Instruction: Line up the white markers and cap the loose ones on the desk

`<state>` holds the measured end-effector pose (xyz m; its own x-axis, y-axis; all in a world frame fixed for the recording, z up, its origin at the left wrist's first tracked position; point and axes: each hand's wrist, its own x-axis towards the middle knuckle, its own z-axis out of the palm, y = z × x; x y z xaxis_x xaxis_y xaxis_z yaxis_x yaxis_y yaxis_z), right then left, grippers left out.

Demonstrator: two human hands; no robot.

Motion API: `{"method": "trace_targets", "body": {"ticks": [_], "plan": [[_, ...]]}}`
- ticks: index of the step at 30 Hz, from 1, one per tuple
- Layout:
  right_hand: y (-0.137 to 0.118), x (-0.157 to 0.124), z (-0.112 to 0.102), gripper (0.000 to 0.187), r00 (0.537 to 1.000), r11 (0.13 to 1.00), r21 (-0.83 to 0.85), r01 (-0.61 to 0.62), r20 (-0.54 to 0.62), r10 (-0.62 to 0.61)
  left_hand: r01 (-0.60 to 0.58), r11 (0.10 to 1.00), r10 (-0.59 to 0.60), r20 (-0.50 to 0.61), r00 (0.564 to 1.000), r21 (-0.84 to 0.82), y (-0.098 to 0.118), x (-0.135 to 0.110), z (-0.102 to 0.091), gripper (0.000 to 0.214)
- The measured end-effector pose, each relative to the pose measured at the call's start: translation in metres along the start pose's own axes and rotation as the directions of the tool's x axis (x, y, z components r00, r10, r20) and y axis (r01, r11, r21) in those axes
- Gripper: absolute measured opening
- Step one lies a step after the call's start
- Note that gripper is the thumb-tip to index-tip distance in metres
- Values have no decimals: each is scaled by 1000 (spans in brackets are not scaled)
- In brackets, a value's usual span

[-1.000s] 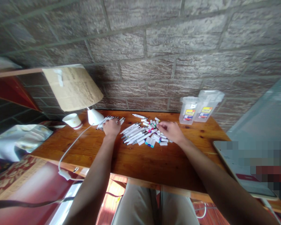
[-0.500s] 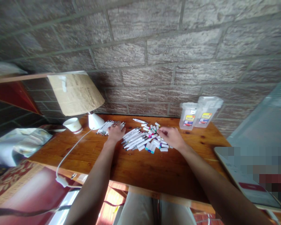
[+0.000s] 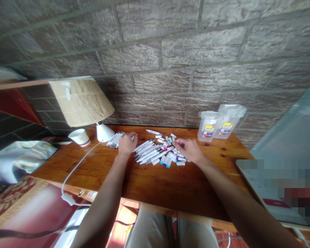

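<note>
My left hand [image 3: 127,143] is over the right end of a row of white markers [image 3: 114,140] beside the lamp. Its fingers are curled in, and what they hold, if anything, is hidden. On the right, my right hand [image 3: 188,148] is at the edge of a heap of loose marker caps [image 3: 168,161], with thumb and fingertips pinched together; I cannot make out what is between them. The caps are white with coloured ends. Between the hands lies a pile of white markers [image 3: 147,151] without caps, and a single marker [image 3: 153,132] lies behind it.
A table lamp [image 3: 104,132] and a paper cup [image 3: 79,137] stand at the left of the wooden desk [image 3: 155,186]. Two clear plastic cases [image 3: 207,128] with labels stand at the back right by the brick wall. A tablet-like device [image 3: 274,203] is at the right edge.
My left hand has gone from lying flat with fingers spread over the left row of markers to curled fingers. My right hand stays at the caps. The view has shifted slightly.
</note>
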<state>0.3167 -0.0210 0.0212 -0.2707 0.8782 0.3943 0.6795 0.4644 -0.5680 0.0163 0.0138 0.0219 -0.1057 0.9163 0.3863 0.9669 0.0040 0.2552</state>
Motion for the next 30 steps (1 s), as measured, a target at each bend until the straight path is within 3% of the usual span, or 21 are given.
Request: {"method": "trace_targets", "body": {"ticks": [4, 14, 18, 24, 27, 30], "plan": [[0, 0, 1, 34, 1000, 1000, -2, 1, 5, -1, -16, 1000, 16, 17, 1000, -10, -3, 2, 4, 32], [-1, 0, 0, 35, 1000, 1000, 1, 5, 9, -5, 108, 994, -108, -29, 994, 10, -17, 5, 10, 26], [-1, 0, 0, 34, 1000, 1000, 11, -1, 6, 1, 15, 995, -19, -49, 999, -96, -13, 6, 10, 28], [-1, 0, -2, 35, 1000, 1000, 4, 3, 0, -3, -214, 934, 252, 102, 962, -288, -4, 4, 17, 26], [-2, 0, -2, 35, 1000, 1000, 3, 0, 2, 0, -212, 933, 261, 141, 955, -290, -5, 3, 18, 24], [-3, 0, -2, 35, 1000, 1000, 5, -3, 9, 3, -147, 964, 178, 125, 976, -224, -7, 3, 15, 22]]}}
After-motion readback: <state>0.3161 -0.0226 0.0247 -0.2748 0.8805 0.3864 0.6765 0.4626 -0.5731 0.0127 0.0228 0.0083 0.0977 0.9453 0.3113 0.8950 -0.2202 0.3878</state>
